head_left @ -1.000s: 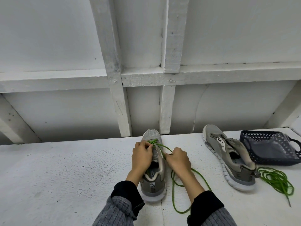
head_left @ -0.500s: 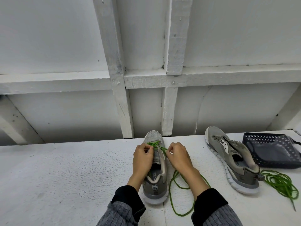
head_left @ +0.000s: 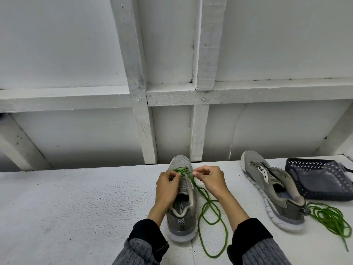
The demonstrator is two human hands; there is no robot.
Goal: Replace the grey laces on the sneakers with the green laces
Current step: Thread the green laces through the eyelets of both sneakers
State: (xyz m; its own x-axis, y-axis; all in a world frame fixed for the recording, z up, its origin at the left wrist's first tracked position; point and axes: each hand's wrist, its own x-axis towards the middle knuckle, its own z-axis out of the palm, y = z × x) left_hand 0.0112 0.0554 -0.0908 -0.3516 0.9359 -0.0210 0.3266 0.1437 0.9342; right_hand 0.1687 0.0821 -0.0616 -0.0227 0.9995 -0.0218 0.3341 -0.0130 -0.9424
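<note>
Centre of frame: grey sneaker (head_left: pixel 181 199) on white table (head_left: pixel 76 207), toe away. Both hands now higher toward toe than a second ago. Left hand (head_left: pixel 168 186) and right hand (head_left: pixel 209 179) each pinch green lace (head_left: pixel 208 205) at eyelets; its loop trails lower centre. Right: second sneaker (head_left: pixel 275 190), dark mesh basket (head_left: pixel 319 180), contents unclear; spare green lace (head_left: pixel 332 219) beside it.

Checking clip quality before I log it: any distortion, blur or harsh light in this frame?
Head view: wide-angle bend, the wall beams splay and the table edge bows; light is soft and even, only faint shadows; the hands and green lace on the near shoe are sharp, edges slightly soft; no glare.
</note>
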